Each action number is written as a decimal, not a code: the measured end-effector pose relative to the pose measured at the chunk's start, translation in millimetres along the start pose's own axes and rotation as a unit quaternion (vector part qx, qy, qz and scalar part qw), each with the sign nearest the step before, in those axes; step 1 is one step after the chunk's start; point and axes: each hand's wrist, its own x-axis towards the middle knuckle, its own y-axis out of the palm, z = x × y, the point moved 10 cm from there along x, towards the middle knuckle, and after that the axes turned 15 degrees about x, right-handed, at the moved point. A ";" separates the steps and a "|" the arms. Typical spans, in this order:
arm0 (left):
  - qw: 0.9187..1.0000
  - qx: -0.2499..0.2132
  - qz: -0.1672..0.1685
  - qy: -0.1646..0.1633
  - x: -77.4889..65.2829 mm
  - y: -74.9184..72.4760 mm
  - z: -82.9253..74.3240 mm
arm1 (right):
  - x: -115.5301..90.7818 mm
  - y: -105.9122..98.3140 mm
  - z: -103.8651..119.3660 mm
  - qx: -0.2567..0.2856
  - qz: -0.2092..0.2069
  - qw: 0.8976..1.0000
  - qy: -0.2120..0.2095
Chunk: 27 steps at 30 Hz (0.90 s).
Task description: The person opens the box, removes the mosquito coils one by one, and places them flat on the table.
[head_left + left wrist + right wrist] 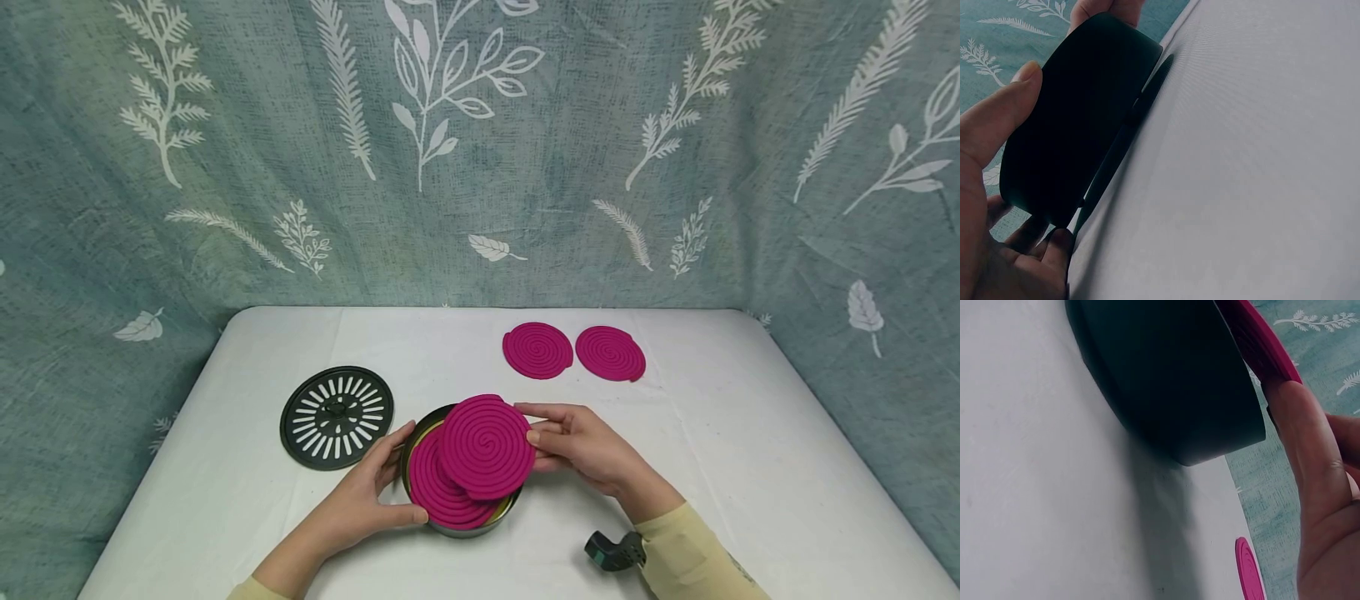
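Observation:
My right hand [592, 446] pinches the edge of a magenta mosquito coil [486, 447] between thumb and fingers. The coil is tilted over a round dark tin [463, 532], overlapping another magenta coil [431, 492] that lies in it. Around the tin's left side my left hand [360, 500] curls, thumb at the front and fingers behind. From the left wrist view, the tin's dark side [1085, 119] fills the space between that thumb and the fingers. In the right wrist view, the held coil [1266, 347] sticks out above the tin's rim.
A black slotted lid [337, 410] lies on the white table [750, 467] left of the tin. Two more magenta coils, a left one [537, 350] and a right one [611, 352], lie side by side farther back. A patterned green curtain [480, 217] hangs behind the table.

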 end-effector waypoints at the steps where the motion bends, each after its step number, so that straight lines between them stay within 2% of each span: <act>1: 1.000 -0.001 0.000 0.000 0.1 -0.1 -0.1 | -0.7 -0.5 1.0 0.001 -0.001 1.000 -0.002; 15: 1.000 -0.007 -0.001 -0.005 0.4 -0.4 -0.7 | -7.6 -15.7 10.9 -0.001 -0.021 0.999 -0.030; 20: 1.000 -0.004 0.000 -0.019 0.1 0.0 2.2 | -10.9 -24.5 13.9 -0.002 -0.038 0.998 -0.040; 27: 1.000 -0.007 -0.001 -0.014 -0.3 0.2 1.2 | -16.6 -38.5 18.0 0.013 -0.065 0.997 -0.050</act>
